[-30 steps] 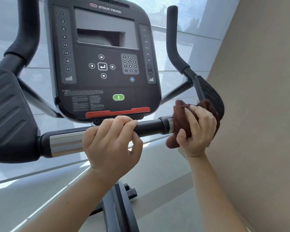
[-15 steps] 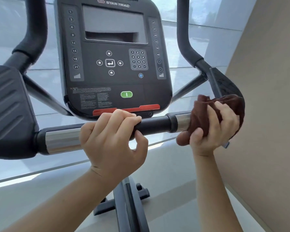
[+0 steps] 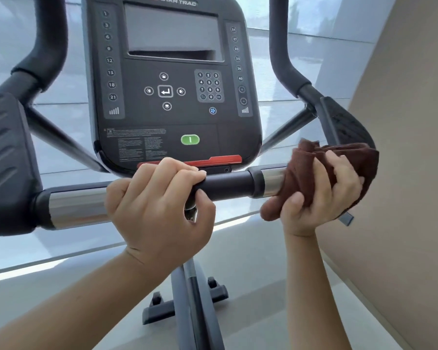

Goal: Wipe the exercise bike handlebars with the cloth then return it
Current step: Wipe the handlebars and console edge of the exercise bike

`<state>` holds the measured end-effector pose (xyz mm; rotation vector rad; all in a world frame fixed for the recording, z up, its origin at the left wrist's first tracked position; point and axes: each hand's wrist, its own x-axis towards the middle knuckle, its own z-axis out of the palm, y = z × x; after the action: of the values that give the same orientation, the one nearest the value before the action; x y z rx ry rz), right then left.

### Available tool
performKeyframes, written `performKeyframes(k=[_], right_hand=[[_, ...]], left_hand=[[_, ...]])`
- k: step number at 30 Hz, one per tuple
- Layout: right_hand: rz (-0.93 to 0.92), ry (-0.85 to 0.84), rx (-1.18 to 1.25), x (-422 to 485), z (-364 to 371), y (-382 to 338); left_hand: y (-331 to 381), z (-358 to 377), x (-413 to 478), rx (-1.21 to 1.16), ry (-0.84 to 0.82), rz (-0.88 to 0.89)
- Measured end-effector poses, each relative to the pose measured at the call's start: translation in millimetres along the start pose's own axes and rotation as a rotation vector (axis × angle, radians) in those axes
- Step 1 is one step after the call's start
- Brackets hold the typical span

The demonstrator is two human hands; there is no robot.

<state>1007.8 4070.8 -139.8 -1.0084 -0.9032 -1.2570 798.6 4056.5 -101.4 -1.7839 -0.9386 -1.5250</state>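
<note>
A horizontal black and chrome handlebar (image 3: pixel 228 184) runs across the exercise bike below the console. My left hand (image 3: pixel 159 208) grips this bar near its middle, fingers curled over the top. My right hand (image 3: pixel 319 188) grips a dark brown cloth (image 3: pixel 304 170) wrapped round the bar's right end, beside the chrome band. The bar's end under the cloth is hidden. Upright black grips (image 3: pixel 281 44) rise on both sides of the console.
The black console (image 3: pixel 172 79) with keypad and green button stands just above the bar. Padded black armrests sit at far left (image 3: pixel 5 160) and right (image 3: pixel 344 125). A beige wall (image 3: pixel 402 173) is close on the right. The bike's base foot (image 3: pixel 187 304) rests on the pale floor.
My right hand with the cloth has slid outward along the bar toward its right end. The view has shifted so the bike sits lower and further right. My left hand keeps its grip.
</note>
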Motion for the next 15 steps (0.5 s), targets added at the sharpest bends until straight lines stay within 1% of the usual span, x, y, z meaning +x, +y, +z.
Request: performKeyframes(k=[2, 4, 7, 9, 11, 15], right_hand=[[0.058, -0.042, 0.011, 3.9, -2.6, -6.2], [0.069, -0.109, 0.024, 4.2, -3.5, -29.3], [-0.014, -0.246, 0.03, 2.6, -8.4, -61.9], [-0.085, -0.329, 0.051, 10.4, -13.6, -57.8], [-0.113, -0.406, 0.057, 22.6, -20.9, -43.9], [0.015, -0.608, 0.048, 44.3, -31.9, -40.0]], left_hand=[[-0.9, 2.1, 0.0, -0.001, 0.027, 0.002], [-0.6, 3.8, 0.2, -0.004, 0.049, -0.001], [0.5, 3.5, 0.3, -0.008, 0.038, -0.008], [0.7, 1.1, 0.5, -0.032, 0.017, -0.016], [1.1, -1.7, 1.0, -0.071, -0.008, -0.029], [1.2, -5.7, 2.2, -0.13, -0.059, -0.074]])
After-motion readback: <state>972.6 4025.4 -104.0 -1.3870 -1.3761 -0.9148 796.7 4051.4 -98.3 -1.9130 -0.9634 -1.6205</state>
